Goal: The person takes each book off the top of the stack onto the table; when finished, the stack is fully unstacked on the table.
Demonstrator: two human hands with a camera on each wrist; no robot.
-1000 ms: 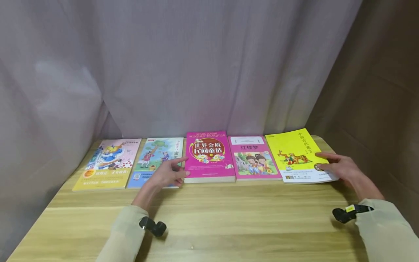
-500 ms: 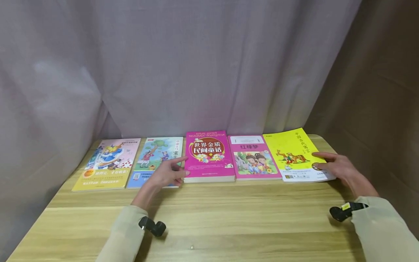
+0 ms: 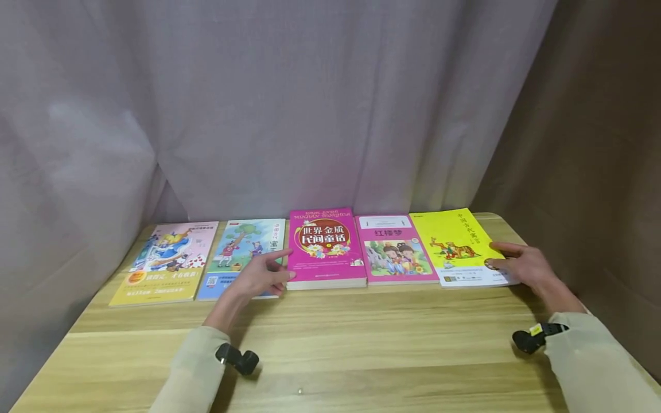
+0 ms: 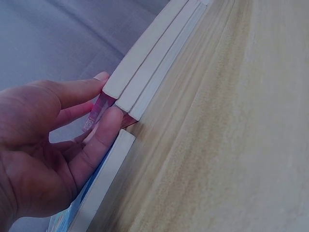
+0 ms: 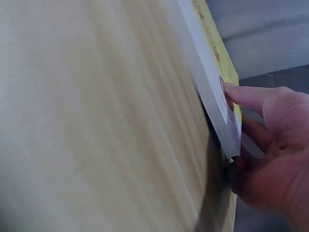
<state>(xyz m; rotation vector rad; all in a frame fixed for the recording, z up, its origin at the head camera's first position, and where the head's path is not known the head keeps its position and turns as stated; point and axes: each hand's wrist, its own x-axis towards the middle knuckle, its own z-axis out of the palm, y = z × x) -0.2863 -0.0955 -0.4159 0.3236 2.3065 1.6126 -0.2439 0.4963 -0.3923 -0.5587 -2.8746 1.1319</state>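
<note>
My right hand (image 3: 524,272) grips the right edge of a yellow paperback (image 3: 449,226) with a tiger on its cover. In the right wrist view the thumb (image 5: 248,96) lies on the cover and the other fingers are by its side and underside, partly hidden. The book's near edge (image 5: 210,92) is slightly raised from the table. My left hand (image 3: 255,276) touches the left side of a thick magenta book (image 3: 325,272) with thumb and fingertips, the fingers fairly straight. Between these two books lies a pink book (image 3: 395,255) with two cartoon figures.
A blue-and-white book (image 3: 242,244) lies partly under my left hand, and a pink-and-yellow book (image 3: 170,261) lies at the far left. All stand in a row along the wooden table's (image 3: 361,355) back edge, before a grey curtain (image 3: 320,103).
My right hand has moved left with the yellow book, which is now less tilted and next to the pink book. My left hand stays against the magenta book. The head view has shifted slightly.
</note>
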